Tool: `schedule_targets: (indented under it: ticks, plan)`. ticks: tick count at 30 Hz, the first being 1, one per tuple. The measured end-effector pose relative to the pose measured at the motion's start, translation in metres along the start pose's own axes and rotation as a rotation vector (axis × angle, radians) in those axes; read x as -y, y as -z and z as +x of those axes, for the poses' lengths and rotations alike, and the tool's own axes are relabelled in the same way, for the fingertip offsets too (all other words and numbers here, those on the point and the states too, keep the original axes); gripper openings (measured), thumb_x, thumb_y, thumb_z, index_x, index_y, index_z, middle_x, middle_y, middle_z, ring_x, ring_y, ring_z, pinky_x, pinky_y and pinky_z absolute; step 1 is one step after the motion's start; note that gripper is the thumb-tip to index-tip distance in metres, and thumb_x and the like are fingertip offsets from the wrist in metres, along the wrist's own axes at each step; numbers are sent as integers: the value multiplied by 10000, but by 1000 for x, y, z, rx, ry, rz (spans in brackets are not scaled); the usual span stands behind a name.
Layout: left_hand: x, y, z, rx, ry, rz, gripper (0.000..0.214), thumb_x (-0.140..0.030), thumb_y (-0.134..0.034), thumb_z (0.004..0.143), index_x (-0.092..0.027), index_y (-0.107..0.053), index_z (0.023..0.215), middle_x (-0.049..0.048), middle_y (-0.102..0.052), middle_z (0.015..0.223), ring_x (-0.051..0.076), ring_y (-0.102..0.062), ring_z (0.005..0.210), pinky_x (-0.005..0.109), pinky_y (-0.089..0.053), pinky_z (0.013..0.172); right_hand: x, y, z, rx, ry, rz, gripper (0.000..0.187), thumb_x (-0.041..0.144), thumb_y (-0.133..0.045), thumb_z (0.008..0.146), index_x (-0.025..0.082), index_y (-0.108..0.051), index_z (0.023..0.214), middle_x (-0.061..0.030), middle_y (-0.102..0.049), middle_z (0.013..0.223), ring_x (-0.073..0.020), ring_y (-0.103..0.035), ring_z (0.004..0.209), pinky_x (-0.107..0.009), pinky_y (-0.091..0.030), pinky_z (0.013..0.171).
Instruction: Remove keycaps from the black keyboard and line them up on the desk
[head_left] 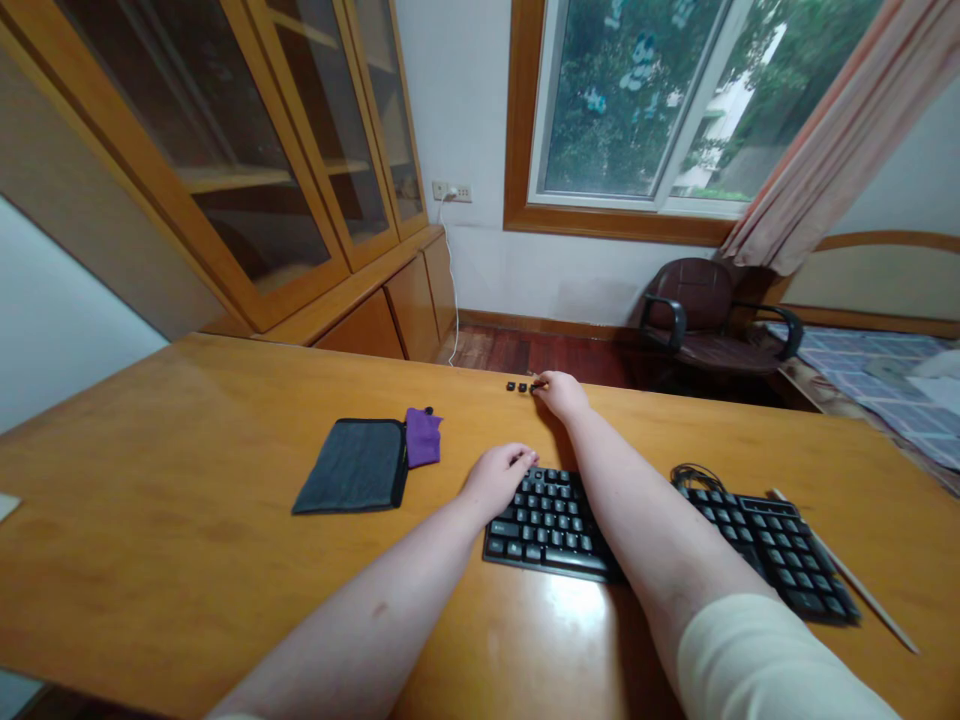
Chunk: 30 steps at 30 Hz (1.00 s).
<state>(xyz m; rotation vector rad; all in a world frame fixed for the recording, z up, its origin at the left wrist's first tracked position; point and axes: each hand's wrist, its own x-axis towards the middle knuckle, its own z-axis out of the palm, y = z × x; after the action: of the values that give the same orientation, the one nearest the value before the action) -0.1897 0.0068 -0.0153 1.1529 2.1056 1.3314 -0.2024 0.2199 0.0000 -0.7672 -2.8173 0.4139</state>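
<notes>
Black keycaps (523, 387) are sitting just left of our right hand (562, 396), which is pinching a third keycap (534, 388); nearer us, our left hand (496, 474) is touching the keyboard (550, 518) upper-left, whether gripping we cannot tell.

soft daylight shows at the window (637, 110), white glare marks the desk (187, 560), edges look stretched.

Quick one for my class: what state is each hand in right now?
Left hand: curled at the far left corner of the black keyboard; gripping or not, cannot be told.
Right hand: at a black keycap; pinching or only touching, cannot be told.
</notes>
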Motion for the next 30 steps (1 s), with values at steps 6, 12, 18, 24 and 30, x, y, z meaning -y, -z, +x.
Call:
schedule_targets:
  ticks: [6,12,18,24,30]
  plan:
    - [-1,1,0,6,5,-4,337,-420,-415,841,-185,-656,846,27,-688,850,186,-610,818,277,-444,764,1,0,1,5,3,-3,252,328,-592,769,243,-653,998,-48,-669,994,-178,-592,912,-235,-420,740]
    - [-1,1,0,3,4,-5,340,-426,-413,841,-188,-656,848,30,-690,855,187,-610,821,279,-445,761,2,0,0,4,17,-23,232,318,-575,782,234,-663,980,-58,-655,1004,-181,-587,900,-243,-417,747]
    - [-2,2,0,3,8,1,327,-415,-425,833,-189,-661,847,30,-691,850,187,-610,814,282,-446,761,2,0,0,2,26,-38,228,318,-573,783,232,-661,974,-58,-643,1005,-182,-581,910,-239,-415,741]
    - [-2,1,0,2,5,1,320,-410,-425,836,-193,-659,844,25,-691,852,183,-609,808,280,-446,757,1,1,-1,-7,39,-43,230,319,-571,785,227,-657,978,-59,-638,985,-183,-579,900,-240,-415,738]
    - [-1,-1,0,-1,8,0,314,-408,-433,828,-188,-657,830,26,-689,841,186,-607,809,280,-447,755,5,0,-4,-55,85,-36,261,351,-538,817,246,-641,1033,-58,-588,1089,-188,-568,931,-249,-421,767]
